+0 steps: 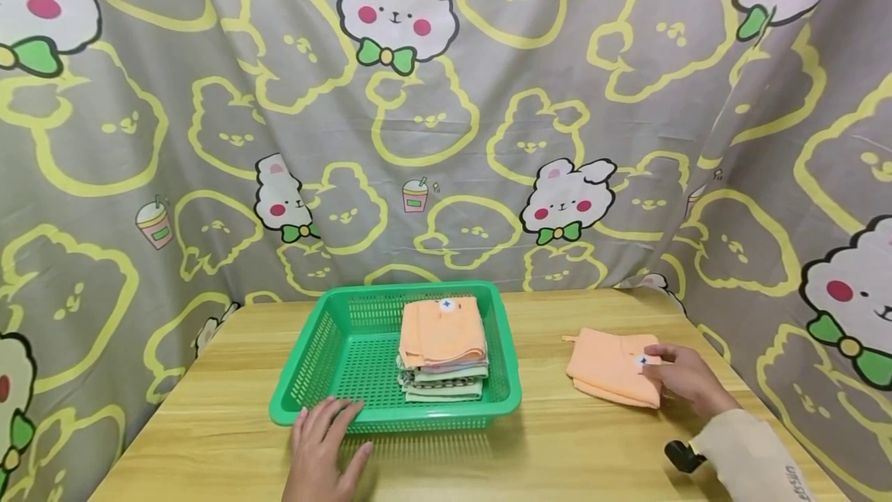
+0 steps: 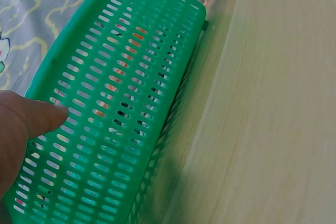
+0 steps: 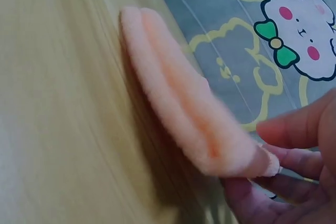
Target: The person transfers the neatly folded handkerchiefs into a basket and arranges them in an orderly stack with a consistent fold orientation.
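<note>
My left hand (image 1: 324,452) lies at the front left of a green plastic basket (image 1: 512,390), fingertips on its rim. In the left wrist view, the thumb (image 2: 44,116) overlaps the slotted outer wall. My right hand (image 1: 686,378) pinches the right edge of a folded orange towel (image 1: 609,362) with a small loop at its left corner. From the right wrist, the thumb (image 3: 289,129) shows above the towel's folded end (image 3: 178,103) and fingers underneath. Inside the basket's right half sits a stack of folded towels, topped by another orange one (image 1: 442,331).
The basket stands on a wood-grain table (image 1: 230,401). A patterned cloth (image 1: 446,122) hangs behind the table and along both sides. Near the right sleeve is a small black object (image 1: 684,455).
</note>
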Demonstrator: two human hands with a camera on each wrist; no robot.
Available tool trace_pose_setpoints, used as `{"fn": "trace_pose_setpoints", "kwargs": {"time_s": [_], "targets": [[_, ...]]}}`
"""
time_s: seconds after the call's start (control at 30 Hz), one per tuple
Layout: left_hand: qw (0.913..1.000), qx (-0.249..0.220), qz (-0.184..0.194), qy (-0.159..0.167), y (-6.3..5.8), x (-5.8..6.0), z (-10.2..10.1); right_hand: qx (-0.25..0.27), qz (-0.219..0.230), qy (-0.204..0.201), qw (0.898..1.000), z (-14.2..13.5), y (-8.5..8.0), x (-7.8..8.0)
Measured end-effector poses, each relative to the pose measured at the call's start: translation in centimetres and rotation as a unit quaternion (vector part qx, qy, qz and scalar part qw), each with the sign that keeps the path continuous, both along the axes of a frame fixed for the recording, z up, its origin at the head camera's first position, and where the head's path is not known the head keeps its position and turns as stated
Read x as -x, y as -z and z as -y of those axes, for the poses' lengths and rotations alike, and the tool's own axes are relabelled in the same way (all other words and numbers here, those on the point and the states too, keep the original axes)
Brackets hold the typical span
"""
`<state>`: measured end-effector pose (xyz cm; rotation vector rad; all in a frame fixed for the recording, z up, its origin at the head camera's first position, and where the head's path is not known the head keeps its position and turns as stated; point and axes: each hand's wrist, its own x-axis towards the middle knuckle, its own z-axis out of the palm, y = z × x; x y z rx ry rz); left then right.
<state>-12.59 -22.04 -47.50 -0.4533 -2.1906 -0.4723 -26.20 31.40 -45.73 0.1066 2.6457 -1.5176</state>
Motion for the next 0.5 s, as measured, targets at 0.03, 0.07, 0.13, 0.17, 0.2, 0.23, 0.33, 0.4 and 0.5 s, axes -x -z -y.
{"fn": "trace_pose_setpoints", "kwargs": {"time_s": [0.03,0.07,0.13,0.17,0.2,0.23,0.33,0.4,0.5], "targets": [[1.0000,0.000,0.001,0.000,0.0,0.0,0.0,0.009,0.005,-0.004,1.000,0.1,0.0,0.0],[1.0000,-0.001,0.003,-0.001,0.0,0.0,0.0,0.016,0.007,-0.009,1.000,0.1,-0.1,0.1],[1.0000,0.000,0.003,-0.002,-0.1,-0.1,0.0,0.020,0.011,-0.022,1.000,0.3,-0.3,0.1],[1.0000,-0.001,0.002,-0.001,-0.1,-0.1,-0.1,0.020,0.012,-0.027,0.999,0.3,-0.5,0.2],[1.0000,-0.001,0.002,-0.002,-0.1,-0.1,-0.1,0.018,0.012,-0.033,0.999,0.4,-0.7,0.2],[1.0000,-0.001,0.001,-0.001,-0.1,-0.1,-0.1,0.016,0.012,-0.039,0.999,0.5,-0.9,0.2],[1.0000,-0.001,0.000,-0.001,-0.1,-0.2,-0.1,0.024,0.011,-0.052,0.998,0.6,-1.4,0.4],[1.0000,-0.002,0.005,-0.001,-0.2,-0.2,-0.1,0.026,0.009,-0.055,0.998,0.7,-1.6,0.4],[0.9999,-0.003,0.013,-0.001,-0.2,-0.3,-0.1,0.027,0.003,-0.056,0.998,0.8,-1.8,0.5]]}}
